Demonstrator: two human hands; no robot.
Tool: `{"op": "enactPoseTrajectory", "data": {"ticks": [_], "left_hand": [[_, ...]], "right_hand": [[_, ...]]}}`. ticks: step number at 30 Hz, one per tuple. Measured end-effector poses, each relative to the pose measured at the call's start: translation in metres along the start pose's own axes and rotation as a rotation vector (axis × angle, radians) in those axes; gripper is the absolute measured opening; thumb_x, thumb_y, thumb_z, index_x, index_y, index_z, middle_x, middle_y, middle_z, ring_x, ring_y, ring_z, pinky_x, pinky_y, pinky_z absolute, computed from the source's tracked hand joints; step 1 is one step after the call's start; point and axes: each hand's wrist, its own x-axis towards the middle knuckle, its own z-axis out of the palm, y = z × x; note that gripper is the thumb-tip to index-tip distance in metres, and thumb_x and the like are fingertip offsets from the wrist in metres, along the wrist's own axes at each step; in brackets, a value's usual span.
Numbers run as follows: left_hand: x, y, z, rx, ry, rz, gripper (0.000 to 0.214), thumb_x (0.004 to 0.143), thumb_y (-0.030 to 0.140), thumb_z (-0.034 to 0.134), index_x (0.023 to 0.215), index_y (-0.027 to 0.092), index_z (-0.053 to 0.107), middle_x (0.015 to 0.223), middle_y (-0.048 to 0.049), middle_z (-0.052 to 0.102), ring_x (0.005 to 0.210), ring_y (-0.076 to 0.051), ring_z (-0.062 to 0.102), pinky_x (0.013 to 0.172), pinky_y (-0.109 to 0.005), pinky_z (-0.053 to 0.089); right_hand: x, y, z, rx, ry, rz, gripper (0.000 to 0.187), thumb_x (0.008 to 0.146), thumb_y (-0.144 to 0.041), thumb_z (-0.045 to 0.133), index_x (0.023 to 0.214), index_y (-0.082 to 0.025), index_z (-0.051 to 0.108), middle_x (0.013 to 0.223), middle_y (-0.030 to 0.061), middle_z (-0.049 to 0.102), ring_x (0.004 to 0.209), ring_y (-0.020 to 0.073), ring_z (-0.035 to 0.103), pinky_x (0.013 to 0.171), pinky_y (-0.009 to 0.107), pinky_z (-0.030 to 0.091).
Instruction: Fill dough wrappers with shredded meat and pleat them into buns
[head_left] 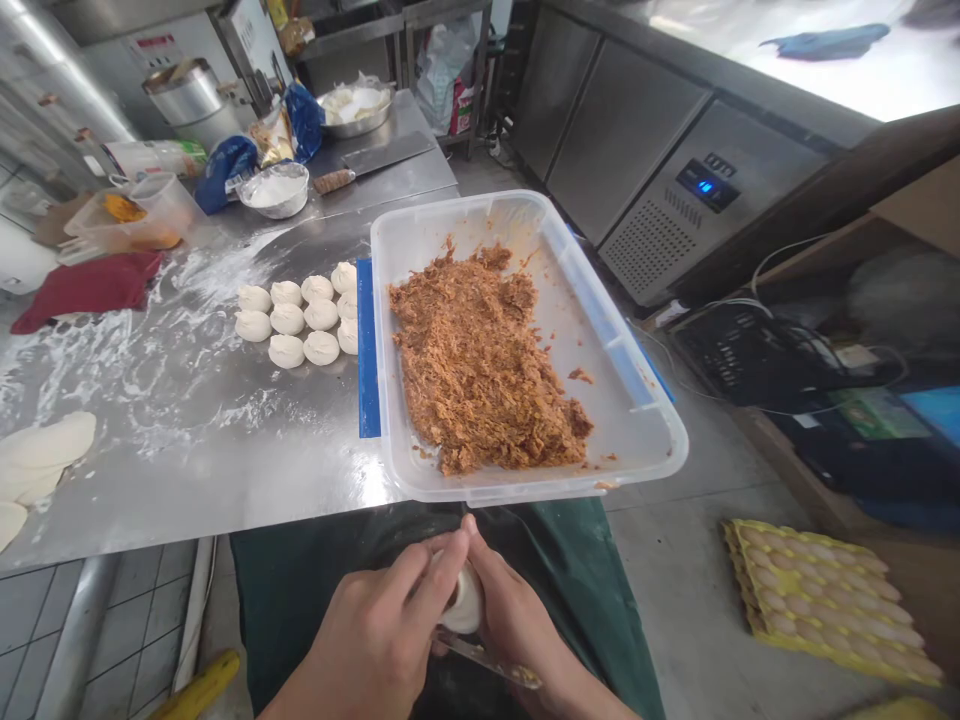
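Observation:
Low in the view, my left hand (379,620) and my right hand (521,625) close around a white dough bun (466,600). Their fingertips meet at its far edge, and a bit of brown filling shows in its opening. A thin flat spatula (491,660) with filling on its tip sticks out beneath the bun toward my right wrist; which fingers grip it is hidden. Just beyond my hands sits a clear plastic tub (645,465) holding crumbly orange-brown filling (487,370). Left of the tub, several pleated buns (321,347) stand in rows.
Flat dough rounds (56,450) lie on the floured steel table (187,480) at left. Farther back are a bowl of flour (276,190), a cleaver (386,155) and a red cloth (90,290). Egg trays (825,600) rest at lower right, below a steel cabinet (637,160).

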Motion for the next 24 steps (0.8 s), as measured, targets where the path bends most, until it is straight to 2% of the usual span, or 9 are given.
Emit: {"op": "enactPoseTrajectory", "data": {"ticks": [3, 5, 8, 10, 12, 14, 18, 21, 24], "left_hand": [[-0.0005, -0.0013, -0.0004, -0.023, 0.048, -0.006, 0.036, 0.093, 0.003, 0.048, 0.125, 0.012, 0.062, 0.093, -0.0069, 0.069, 0.072, -0.019, 0.072, 0.059, -0.030, 0.061], [0.0003, -0.0014, -0.0015, -0.043, 0.072, -0.025, 0.030, 0.093, 0.003, 0.051, 0.118, 0.014, 0.064, 0.086, -0.0044, 0.066, 0.061, -0.017, 0.066, 0.053, -0.030, 0.058], [0.0022, -0.0014, -0.0028, -0.003, 0.052, -0.007, 0.046, 0.094, 0.001, 0.049, 0.138, 0.009, 0.057, 0.107, -0.0110, 0.072, 0.082, -0.019, 0.074, 0.064, -0.029, 0.063], [0.0022, -0.0015, -0.0029, -0.004, 0.039, 0.008, 0.048, 0.094, 0.000, 0.047, 0.141, 0.008, 0.055, 0.112, -0.0127, 0.072, 0.092, -0.021, 0.076, 0.070, -0.028, 0.064], [0.0009, -0.0015, -0.0025, -0.045, 0.045, 0.006, 0.038, 0.095, 0.002, 0.047, 0.130, 0.010, 0.061, 0.096, -0.0085, 0.069, 0.077, -0.019, 0.073, 0.062, -0.028, 0.062], [-0.0005, -0.0015, -0.0025, -0.078, 0.052, -0.013, 0.032, 0.095, 0.004, 0.048, 0.122, 0.013, 0.063, 0.087, -0.0047, 0.065, 0.064, -0.016, 0.066, 0.056, -0.027, 0.058], [-0.0008, -0.0025, -0.0039, -0.028, 0.012, 0.012, 0.051, 0.095, 0.001, 0.045, 0.145, 0.010, 0.052, 0.115, -0.0126, 0.071, 0.087, -0.017, 0.074, 0.072, -0.025, 0.063], [-0.0021, -0.0029, -0.0048, -0.057, 0.034, 0.006, 0.044, 0.094, 0.002, 0.047, 0.135, 0.012, 0.058, 0.101, -0.0088, 0.070, 0.076, -0.016, 0.072, 0.065, -0.025, 0.061], [-0.0037, -0.0023, -0.0046, -0.059, 0.068, -0.029, 0.038, 0.092, 0.000, 0.049, 0.125, 0.014, 0.062, 0.091, -0.0058, 0.068, 0.066, -0.015, 0.067, 0.058, -0.026, 0.058]], "right_hand": [[0.0001, 0.0004, -0.0004, 0.005, -0.094, -0.004, 0.050, 0.100, -0.065, 0.055, 0.098, -0.019, 0.074, 0.068, 0.0003, 0.068, 0.056, 0.0155, 0.058, 0.054, 0.028, 0.044], [0.0003, 0.0000, 0.0004, 0.024, -0.095, -0.021, 0.048, 0.099, -0.064, 0.058, 0.094, -0.019, 0.074, 0.064, -0.0004, 0.066, 0.053, 0.0149, 0.057, 0.052, 0.027, 0.043], [-0.0006, -0.0019, 0.0026, 0.004, -0.009, -0.047, 0.051, 0.100, -0.064, 0.058, 0.079, -0.018, 0.071, 0.066, 0.0006, 0.067, 0.060, 0.0145, 0.058, 0.058, 0.027, 0.045], [-0.0021, -0.0035, 0.0042, -0.046, -0.026, -0.052, 0.049, 0.100, -0.063, 0.059, 0.085, -0.018, 0.072, 0.071, 0.0009, 0.069, 0.063, 0.0144, 0.058, 0.061, 0.027, 0.046], [-0.0032, -0.0051, 0.0055, -0.071, -0.076, -0.044, 0.048, 0.099, -0.064, 0.059, 0.091, -0.019, 0.072, 0.069, 0.0002, 0.067, 0.059, 0.0146, 0.056, 0.056, 0.028, 0.045], [-0.0034, -0.0066, 0.0062, -0.077, -0.072, -0.052, 0.052, 0.098, -0.067, 0.057, 0.087, -0.019, 0.072, 0.063, -0.0004, 0.065, 0.054, 0.0148, 0.055, 0.054, 0.028, 0.043], [-0.0021, -0.0085, 0.0050, -0.095, -0.049, -0.052, 0.060, 0.098, -0.072, 0.052, 0.078, -0.019, 0.073, 0.065, 0.0020, 0.068, 0.059, 0.0165, 0.059, 0.059, 0.030, 0.046], [-0.0011, -0.0070, 0.0033, -0.074, -0.093, -0.039, 0.053, 0.099, -0.067, 0.056, 0.097, -0.019, 0.076, 0.068, 0.0014, 0.068, 0.058, 0.0162, 0.058, 0.055, 0.029, 0.046], [0.0000, -0.0051, 0.0032, -0.084, -0.055, -0.060, 0.051, 0.099, -0.064, 0.057, 0.091, -0.017, 0.075, 0.064, 0.0009, 0.065, 0.055, 0.0152, 0.057, 0.054, 0.028, 0.044]]}}
